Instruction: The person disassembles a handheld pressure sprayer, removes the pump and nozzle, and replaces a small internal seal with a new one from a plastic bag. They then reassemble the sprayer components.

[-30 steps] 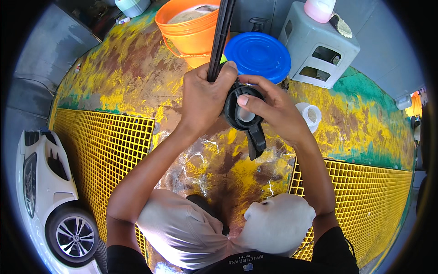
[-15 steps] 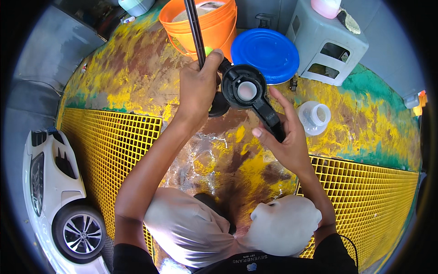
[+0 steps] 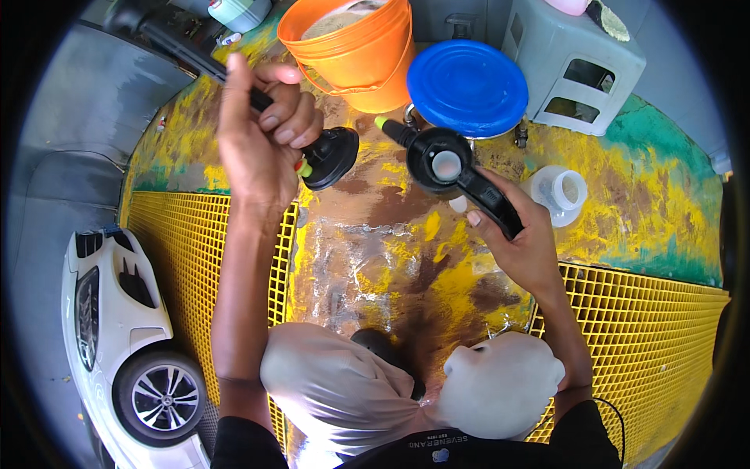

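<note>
My left hand (image 3: 262,133), palm turned up, grips a black tube (image 3: 208,61) slanting up to the left. A round black part (image 3: 334,159) with a green piece shows below its fingers; I cannot tell if it joins the tube. My right hand (image 3: 519,242) holds the handle of a black spray-head fitting (image 3: 439,159) with an open round collar, a pale inner ring and a yellow-green tip pointing up-left. Beside the right hand stands a translucent open-necked plastic bottle (image 3: 551,199).
An orange bucket (image 3: 351,55), a blue round wheeled seat (image 3: 467,87) and a grey plastic stool (image 3: 574,70) stand ahead. A teal container (image 3: 238,12) is farther back. Yellow floor gratings (image 3: 641,336) lie either side; a white car (image 3: 117,313) shows at left.
My left hand has moved left and rolled over, tipping the tube from upright to slanted. My right hand has shifted down-right onto the fitting's handle, drawing it apart from the left hand.
</note>
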{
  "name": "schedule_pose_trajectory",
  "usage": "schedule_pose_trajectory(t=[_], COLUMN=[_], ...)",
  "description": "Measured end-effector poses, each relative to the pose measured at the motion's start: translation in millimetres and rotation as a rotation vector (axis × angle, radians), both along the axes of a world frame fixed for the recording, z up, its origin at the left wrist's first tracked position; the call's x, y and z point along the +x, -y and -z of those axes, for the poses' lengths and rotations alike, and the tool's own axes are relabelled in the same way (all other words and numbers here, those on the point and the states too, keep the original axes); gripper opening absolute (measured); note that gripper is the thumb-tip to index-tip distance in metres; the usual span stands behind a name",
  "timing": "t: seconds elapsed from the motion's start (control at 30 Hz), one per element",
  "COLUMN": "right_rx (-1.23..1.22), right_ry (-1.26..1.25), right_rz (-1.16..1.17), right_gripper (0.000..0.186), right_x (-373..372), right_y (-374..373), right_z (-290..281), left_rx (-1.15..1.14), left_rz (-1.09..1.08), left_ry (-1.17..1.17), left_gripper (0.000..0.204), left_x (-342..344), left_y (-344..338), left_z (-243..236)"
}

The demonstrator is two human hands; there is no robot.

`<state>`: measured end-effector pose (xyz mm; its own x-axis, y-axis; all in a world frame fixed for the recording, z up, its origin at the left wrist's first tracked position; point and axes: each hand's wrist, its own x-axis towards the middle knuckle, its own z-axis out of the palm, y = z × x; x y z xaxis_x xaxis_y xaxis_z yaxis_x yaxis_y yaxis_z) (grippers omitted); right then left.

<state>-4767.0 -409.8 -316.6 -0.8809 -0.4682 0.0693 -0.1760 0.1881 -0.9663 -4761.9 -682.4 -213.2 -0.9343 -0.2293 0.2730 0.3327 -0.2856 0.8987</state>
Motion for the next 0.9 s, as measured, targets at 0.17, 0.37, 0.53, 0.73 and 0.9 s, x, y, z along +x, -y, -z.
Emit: schedule_pose_trajectory(t=[0.17, 0.37, 0.53, 0.73, 0.9], right_rx=[-0.034, 0.030, 0.006, -0.093, -0.117], right_ry=[0.057, -0.002, -0.184, -0.316, -0.406], right_rz=[-0.141, -0.198, -0.172, -0.171, -0.183], right_gripper=[0.045, 0.046, 0.048, 0.047, 0.047], right_x=[1, 7, 12, 13, 14], right_y=[5, 8, 5, -6, -16], right_z=[-6, -27, -23, -4, 6], left_rx=[0.120, 0.314, 0.182, 0.149, 0.123], left_rz=[0.310, 0.341, 0.138, 0.226, 0.254], left_ry=[-0.120, -0.048, 0.016, -0.051, -0.168], left_gripper=[0.061, 0.056, 0.053, 0.042, 0.036], left_x=[6, 7, 16, 29, 33], left_y=[11, 10, -9, -31, -37], left_z=[-17, -23, -29, -39, -40])
